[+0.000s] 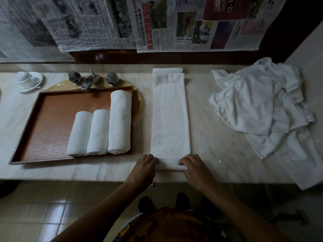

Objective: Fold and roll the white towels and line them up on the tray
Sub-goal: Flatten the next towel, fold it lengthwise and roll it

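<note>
Step in hand: start of the roll on towel four. The folded towel (170, 119) lies as a long narrow strip on the counter (218, 145), centre frame, running from the near edge to the back wall, with its far end doubled over. The left hand (146, 165) is on the near left corner and the right hand (194, 165) on the near right corner. Both have fingers curled and close together over the near hem, which looks already turned up into a first small lip; the light is dim, so I can't tell if it's a full turn. The tray (52, 105) is at centre left, just beside the strip. Three rolled towels (98, 131) sit on it side by side and touching, and the right one is longer than the other two. Free tray floor is to their left. A pile of loose towels (258, 105) sits at right, partly hanging over the counter edge, so there's plenty left to do. Next move, my read: roll away toward the wall with even pressure from both hands, keeping the side edges square or the roll will cone, then set it in line with the other three. Writing: the newspaper (192, 23) across the top has Chinese headlines too blurred to read, and a red ad at upper right shows digits, probably "12-14". No brands visible.
</note>
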`<state>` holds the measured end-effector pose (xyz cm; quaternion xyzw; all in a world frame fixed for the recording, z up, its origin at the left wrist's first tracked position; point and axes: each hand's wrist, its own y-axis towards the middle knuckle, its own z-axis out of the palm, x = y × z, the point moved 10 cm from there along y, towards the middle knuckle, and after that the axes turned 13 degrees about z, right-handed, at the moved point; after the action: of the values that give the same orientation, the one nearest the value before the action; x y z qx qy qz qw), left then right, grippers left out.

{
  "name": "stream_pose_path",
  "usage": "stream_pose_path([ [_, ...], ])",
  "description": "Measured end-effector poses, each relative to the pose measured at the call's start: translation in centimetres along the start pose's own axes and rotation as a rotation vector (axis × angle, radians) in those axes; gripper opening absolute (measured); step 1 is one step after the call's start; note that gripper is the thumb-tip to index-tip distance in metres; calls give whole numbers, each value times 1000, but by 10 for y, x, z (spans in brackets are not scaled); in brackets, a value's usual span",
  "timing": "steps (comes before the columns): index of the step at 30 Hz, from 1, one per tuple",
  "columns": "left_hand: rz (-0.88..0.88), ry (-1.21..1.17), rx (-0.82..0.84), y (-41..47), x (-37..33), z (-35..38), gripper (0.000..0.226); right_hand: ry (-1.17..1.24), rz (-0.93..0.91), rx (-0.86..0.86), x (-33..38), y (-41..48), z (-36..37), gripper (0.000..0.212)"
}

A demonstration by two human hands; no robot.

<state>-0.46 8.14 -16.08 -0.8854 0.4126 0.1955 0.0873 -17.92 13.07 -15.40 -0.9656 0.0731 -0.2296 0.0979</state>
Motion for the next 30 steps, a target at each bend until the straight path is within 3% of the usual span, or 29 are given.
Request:
stream_pose_path([
  [4, -79, -119, 55, -3, 9, 1, 22, 16, 18, 36, -6, 0, 1, 29],
  [8, -281, -324, 34, -10, 25, -10, 11, 198, 139, 85, -25, 6, 1, 21],
  [15, -447, -479, -2, -8, 44, -12, 10, 222, 225, -55, -29, 16, -9, 19],
  [23, -533, -562, -19, -7, 43, -11, 10, -81, -84, -289, 28, -15, -7, 46],
  [27, -499, -397, -137, -12, 32, -21, 15, -187, -61, -228, 26, -22, 11, 59],
  [30, -200, -17, -177, -7, -8, -20, 40, -244, -79, -166, 22, -24, 26, 68],
])
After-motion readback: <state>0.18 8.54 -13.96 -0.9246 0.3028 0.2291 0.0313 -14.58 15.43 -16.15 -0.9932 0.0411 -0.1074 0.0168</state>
